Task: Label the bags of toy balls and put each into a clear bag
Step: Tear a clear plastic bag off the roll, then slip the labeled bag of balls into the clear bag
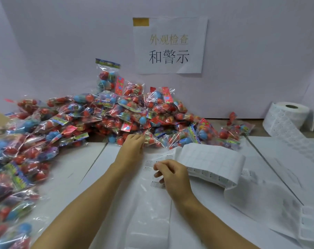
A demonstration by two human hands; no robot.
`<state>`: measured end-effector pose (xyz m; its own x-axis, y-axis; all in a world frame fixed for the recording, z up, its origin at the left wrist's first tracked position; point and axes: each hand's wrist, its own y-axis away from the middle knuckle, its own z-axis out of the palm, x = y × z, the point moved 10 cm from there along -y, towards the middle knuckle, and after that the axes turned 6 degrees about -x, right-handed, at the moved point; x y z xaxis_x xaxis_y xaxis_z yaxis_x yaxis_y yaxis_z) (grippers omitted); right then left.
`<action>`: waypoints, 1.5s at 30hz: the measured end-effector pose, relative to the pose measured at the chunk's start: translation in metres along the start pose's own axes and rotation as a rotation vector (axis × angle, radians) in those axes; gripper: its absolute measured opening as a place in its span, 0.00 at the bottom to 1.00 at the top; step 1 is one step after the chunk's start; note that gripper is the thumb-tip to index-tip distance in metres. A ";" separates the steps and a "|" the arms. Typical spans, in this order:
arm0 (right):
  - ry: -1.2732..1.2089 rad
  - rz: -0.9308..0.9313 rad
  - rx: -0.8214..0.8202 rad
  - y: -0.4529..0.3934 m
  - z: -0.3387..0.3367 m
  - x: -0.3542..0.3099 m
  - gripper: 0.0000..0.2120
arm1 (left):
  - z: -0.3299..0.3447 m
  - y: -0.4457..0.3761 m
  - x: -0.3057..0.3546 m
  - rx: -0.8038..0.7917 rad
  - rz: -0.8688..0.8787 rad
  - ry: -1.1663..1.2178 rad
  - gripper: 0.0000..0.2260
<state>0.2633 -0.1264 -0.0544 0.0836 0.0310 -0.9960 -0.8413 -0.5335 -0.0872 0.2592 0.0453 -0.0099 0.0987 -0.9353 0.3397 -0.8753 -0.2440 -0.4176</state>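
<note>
The left hand [132,148] reached into the heaped bags of toy balls [102,114] at centre frame, fingers curled on one. The right hand [170,173] pinched a label off the label strip [212,160]; the label risked folding onto itself.

L hand [132,150] at ball bags [102,114]; R hand [172,175] pinching label [157,169].

I read paper sign [169,46] taped on wall: faded top line "外观检查", black line under it "和警示". Below sign, label sheet [155,165] print too small for me.
</note>
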 end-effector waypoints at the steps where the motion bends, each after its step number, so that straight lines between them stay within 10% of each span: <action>1: -0.007 0.008 0.005 0.000 -0.001 0.001 0.07 | -0.008 0.008 -0.001 0.045 -0.002 0.024 0.08; 13: -0.308 0.119 -0.101 0.002 0.011 0.000 0.14 | -0.037 0.108 0.080 0.074 0.574 0.015 0.14; 19: -0.284 0.091 -0.121 0.000 0.007 -0.010 0.12 | -0.067 0.098 0.037 0.277 0.057 0.671 0.18; 23: -0.217 0.048 -0.239 -0.001 0.018 -0.019 0.22 | -0.025 0.082 0.016 -0.142 -0.436 1.085 0.17; 45: -0.167 0.027 -0.320 0.003 0.008 0.000 0.13 | 0.012 0.099 0.031 -0.251 -0.273 1.420 0.11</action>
<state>0.2568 -0.1210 -0.0545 -0.0467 0.1369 -0.9895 -0.6298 -0.7729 -0.0773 0.1808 -0.0109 -0.0507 -0.1375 0.1998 0.9702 -0.9785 -0.1794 -0.1017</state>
